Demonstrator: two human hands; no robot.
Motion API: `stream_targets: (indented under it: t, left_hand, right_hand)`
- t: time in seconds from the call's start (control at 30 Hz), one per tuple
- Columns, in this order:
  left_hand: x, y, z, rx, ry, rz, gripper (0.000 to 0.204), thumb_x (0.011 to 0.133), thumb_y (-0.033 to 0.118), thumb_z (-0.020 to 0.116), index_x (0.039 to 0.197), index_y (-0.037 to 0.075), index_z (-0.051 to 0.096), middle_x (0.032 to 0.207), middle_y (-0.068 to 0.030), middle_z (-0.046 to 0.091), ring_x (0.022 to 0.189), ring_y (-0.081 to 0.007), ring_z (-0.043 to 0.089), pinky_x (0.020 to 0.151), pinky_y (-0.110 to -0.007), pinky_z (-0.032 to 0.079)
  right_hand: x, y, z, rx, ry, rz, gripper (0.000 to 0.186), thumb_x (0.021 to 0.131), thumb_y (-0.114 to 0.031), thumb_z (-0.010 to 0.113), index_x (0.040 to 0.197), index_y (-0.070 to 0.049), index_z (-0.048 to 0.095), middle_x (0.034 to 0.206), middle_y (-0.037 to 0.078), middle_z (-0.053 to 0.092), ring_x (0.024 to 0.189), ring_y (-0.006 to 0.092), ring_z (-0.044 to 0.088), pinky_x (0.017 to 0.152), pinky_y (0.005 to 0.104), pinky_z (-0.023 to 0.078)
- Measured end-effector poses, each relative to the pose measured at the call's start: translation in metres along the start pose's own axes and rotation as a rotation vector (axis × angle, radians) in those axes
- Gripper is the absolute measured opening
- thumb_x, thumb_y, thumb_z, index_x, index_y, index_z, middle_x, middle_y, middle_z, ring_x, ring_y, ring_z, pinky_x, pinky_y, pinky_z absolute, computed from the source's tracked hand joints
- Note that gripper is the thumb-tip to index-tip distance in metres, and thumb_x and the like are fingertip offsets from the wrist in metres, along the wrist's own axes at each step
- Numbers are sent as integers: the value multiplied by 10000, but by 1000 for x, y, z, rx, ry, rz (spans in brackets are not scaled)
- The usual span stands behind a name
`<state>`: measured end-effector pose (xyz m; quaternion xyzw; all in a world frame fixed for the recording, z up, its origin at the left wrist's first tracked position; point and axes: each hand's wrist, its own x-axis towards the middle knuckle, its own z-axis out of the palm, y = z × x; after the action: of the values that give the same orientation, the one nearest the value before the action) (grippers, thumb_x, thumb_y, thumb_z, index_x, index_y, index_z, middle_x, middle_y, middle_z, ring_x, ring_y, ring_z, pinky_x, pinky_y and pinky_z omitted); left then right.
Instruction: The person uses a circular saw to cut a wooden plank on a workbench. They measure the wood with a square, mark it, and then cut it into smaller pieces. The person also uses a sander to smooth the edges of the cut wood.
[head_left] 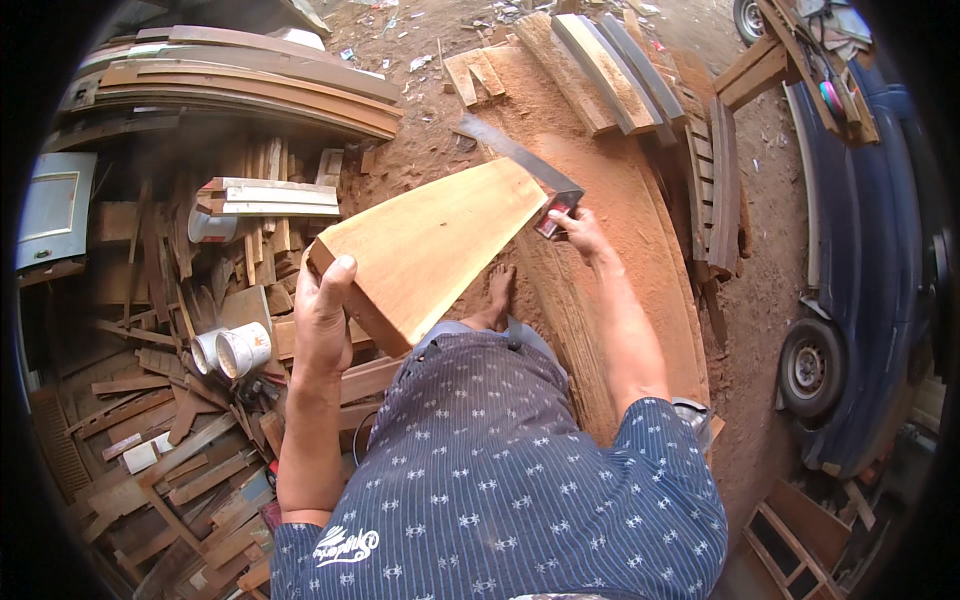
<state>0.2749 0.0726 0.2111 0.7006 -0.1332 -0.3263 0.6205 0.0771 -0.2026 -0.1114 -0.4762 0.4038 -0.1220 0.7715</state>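
Note:
My left hand is closed around the near left corner of a thick, tapered wooden board, its thumb on the top face. The board is held up in front of my body, tilted, with its narrower end to the far right. My right hand grips the dark and red handle of a handsaw. Its blade runs away to the far left along the board's far end and is blurred toward the tip. Whether the teeth touch the wood, I cannot tell.
A long plank bench dusted with sawdust lies to the right, with cut boards at its far end. Wood scraps and white buckets fill the left side, and stacked planks lie behind them. A blue car stands far right.

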Motion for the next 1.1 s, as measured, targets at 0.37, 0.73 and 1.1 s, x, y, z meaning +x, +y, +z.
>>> stream_targets:
  t: [0.37, 0.73, 1.1]
  left_hand:
    - [9, 34, 37, 497, -431, 195, 878, 624, 286, 697, 1388, -71, 453, 1145, -221, 644, 1072, -266, 632, 965, -345, 474]
    - [16, 69, 55, 830, -260, 193, 755, 738, 284, 737, 1369, 31, 409, 1176, -242, 631, 1109, -346, 634, 961, -419, 483]
    - [7, 47, 41, 908, -706, 865, 498, 631, 187, 847, 1064, 74, 626, 1068, -105, 716, 965, -278, 707, 835, -388, 563]
  right_hand:
    - [22, -57, -10, -302, -74, -37, 246, 939, -139, 670, 1146, -10, 646, 1004, 81, 709, 837, 156, 666, 718, 320, 560]
    - [-2, -29, -8, -360, 361, -467, 197, 936, -143, 657, 1087, -17, 647, 1011, 77, 700, 897, 139, 658, 788, 302, 542]
    - [-114, -93, -3, 201, 106, -493, 351, 859, -202, 706, 1126, -30, 557, 959, 98, 629, 914, 207, 599, 898, 361, 474]
